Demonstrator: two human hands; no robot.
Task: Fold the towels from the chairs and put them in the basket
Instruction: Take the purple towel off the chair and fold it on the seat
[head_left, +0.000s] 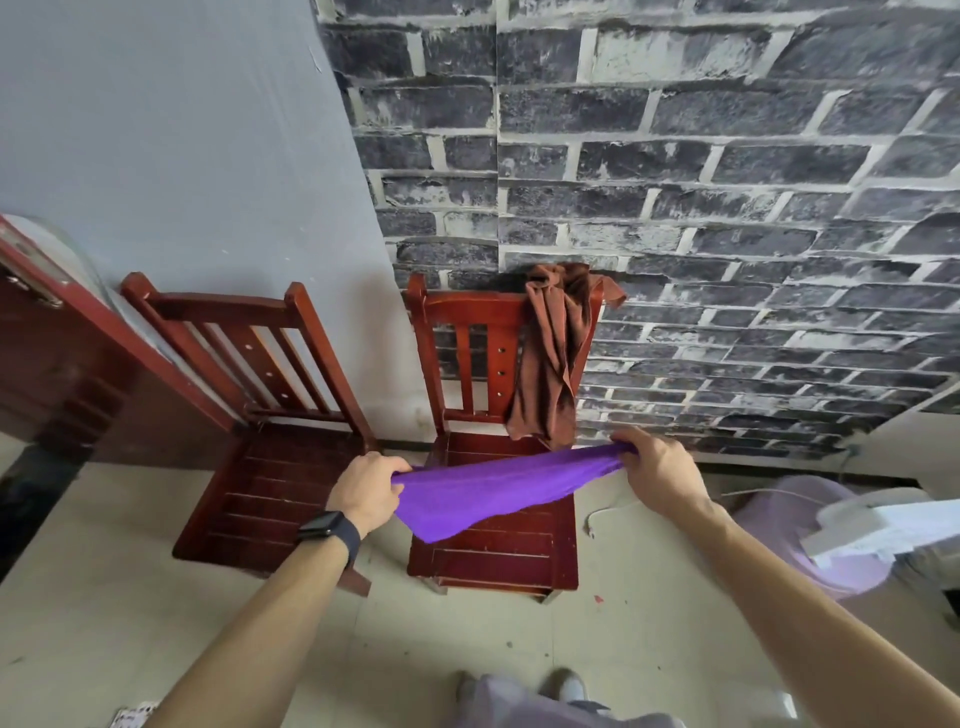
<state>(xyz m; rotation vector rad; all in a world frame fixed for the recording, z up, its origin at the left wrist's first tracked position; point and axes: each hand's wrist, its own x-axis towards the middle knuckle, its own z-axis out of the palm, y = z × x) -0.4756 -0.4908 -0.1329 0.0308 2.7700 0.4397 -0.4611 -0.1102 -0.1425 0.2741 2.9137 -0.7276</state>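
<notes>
Left hand (366, 491), right hand (660, 478) stretch sagging purple towel (493, 493).

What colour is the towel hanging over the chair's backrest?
The draped cloth towel is rusty brown, clearest in the head view.

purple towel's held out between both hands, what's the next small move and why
Probably bring the left hand across to meet the right hand, doubling the purple towel in half. Each hand grips one end, and the cloth hangs spread between them above the chair seat.
</notes>
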